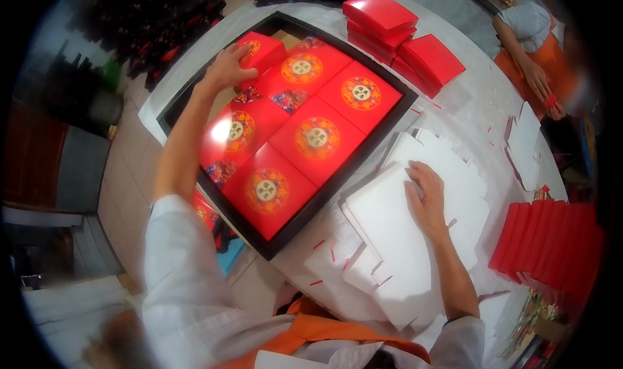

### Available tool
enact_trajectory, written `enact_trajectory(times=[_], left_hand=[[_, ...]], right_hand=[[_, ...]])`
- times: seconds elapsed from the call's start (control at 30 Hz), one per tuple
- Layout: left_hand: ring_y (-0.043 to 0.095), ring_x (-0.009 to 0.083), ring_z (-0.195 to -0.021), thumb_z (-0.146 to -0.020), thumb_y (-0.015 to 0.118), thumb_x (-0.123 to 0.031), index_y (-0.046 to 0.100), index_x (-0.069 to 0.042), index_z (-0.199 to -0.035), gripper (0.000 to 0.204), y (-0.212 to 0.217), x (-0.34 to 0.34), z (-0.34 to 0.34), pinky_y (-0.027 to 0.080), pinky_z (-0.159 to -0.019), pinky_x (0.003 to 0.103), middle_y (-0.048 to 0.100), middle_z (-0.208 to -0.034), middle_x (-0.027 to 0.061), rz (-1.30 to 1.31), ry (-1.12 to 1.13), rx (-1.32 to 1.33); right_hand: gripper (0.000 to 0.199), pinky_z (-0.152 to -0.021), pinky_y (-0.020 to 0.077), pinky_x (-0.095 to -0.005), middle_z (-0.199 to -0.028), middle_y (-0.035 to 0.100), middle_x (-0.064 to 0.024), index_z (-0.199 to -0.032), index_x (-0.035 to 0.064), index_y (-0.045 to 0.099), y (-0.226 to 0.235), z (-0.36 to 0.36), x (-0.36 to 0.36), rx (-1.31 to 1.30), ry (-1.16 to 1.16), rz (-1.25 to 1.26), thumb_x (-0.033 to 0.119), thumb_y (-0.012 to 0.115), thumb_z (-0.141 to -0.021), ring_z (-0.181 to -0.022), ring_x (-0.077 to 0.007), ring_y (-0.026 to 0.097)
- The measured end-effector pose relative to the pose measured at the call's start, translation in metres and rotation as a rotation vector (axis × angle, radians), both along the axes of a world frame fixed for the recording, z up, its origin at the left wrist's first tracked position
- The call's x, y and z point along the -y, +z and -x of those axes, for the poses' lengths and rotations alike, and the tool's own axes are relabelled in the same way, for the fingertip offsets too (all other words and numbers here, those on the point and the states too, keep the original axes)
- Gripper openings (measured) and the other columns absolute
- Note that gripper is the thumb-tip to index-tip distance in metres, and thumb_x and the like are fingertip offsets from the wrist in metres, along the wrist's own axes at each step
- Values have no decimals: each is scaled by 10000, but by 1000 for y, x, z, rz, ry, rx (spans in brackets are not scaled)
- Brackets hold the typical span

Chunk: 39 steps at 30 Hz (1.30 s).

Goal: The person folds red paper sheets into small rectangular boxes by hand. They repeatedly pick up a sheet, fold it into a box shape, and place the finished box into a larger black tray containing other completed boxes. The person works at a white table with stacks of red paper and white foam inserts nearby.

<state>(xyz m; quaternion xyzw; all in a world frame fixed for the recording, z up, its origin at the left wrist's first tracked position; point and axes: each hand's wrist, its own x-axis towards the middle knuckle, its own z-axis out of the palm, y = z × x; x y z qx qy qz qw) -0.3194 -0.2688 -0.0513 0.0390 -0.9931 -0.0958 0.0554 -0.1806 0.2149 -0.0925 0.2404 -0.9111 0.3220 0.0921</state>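
My left hand (228,69) grips a red box (267,57) with a round gold emblem, at the far left corner of a black-rimmed tray (344,184). This box sits higher than its neighbours and is tilted. Several red boxes with the same kind of emblem (318,138) lie side by side in the tray, some with patterned colourful sides. On the right, my right hand (428,199) rests with its fingers loosely spread on a stack of flat white cardboard blanks (383,203).
Plain red boxes (383,15) are piled behind the tray. A row of red folded pieces (538,239) stands at the right, near white sheets (524,142). Red scraps (318,244) litter the white tabletop. Across the table, another person's hands (542,86) hold a small red piece.
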Motion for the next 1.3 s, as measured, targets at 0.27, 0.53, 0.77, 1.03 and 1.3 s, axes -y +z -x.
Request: enact_trajectory(times=[0.27, 0.53, 0.77, 1.03, 1.3], left_hand=[[519, 316, -1036, -691, 691, -466, 436, 22, -1168, 729, -29, -50, -53, 410, -859, 402, 525, -1112, 207, -532, 466, -344], [601, 289, -862, -710, 675, -453, 428, -13, -1138, 661, -37, -49, -61, 441, -761, 384, 617, -927, 147, -443, 468, -209], [612, 248, -832, -708, 686, -393, 362, -50, -1246, 716, -44, -47, -55, 447, -744, 358, 627, -921, 118, -620, 446, -228], [616, 192, -777, -728, 676, -270, 364, -7, -1192, 618, -49, -38, -56, 461, -665, 307, 617, -853, 97, -818, 444, -171], [618, 181, -648, -709, 673, -191, 425, -16, -1156, 541, -45, -44, -44, 467, -604, 298, 630, -776, 89, -1007, 503, -190]], right_hand=[[244, -950, 303, -357, -1170, 533, -84, -1029, 41, 559, -4, 2, -1, -2, -15, -2, 69, 561, -787, -1131, -245, 452], [288, -920, 367, -343, -1166, 522, -128, -1108, 42, 531, 46, 69, 56, 20, 107, 247, 84, 540, -823, -1079, -269, 488], [480, -954, 345, -393, -1197, 504, -177, -1184, 16, 469, 32, 217, 235, -176, 376, -55, 331, 538, -828, -1123, -322, 463], [437, -792, 444, -388, -961, 623, -169, -1106, 62, 537, 21, 270, 285, 242, 643, -282, 416, 491, -855, -920, -329, 583], [359, -714, 462, -292, -887, 635, -116, -1059, -1, 546, 15, 282, 285, 246, 643, -348, 305, 524, -874, -781, -169, 606]])
